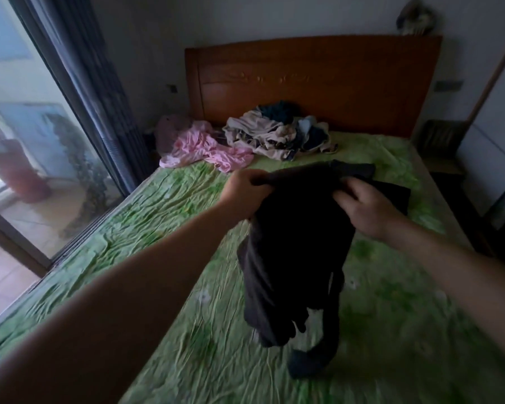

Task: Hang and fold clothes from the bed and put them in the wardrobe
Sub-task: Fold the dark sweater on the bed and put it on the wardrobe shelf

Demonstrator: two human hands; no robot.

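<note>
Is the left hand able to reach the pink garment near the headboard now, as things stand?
Probably not at once. The left hand grips the dark garment together with the right hand, and the pink garment lies farther up the bed. Nothing blocks the path.

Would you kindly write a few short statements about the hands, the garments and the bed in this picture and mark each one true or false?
1. Both hands grip the dark garment. True: the left hand and the right hand each hold its upper edge.
2. The dark garment lies flat and folded on the bed. False: it hangs from the hands above the green sheet.
3. A pink garment lies near the headboard. True.
4. The pile of clothes sits at the foot of the bed. False: it lies by the headboard, beside the pink garment.
</note>
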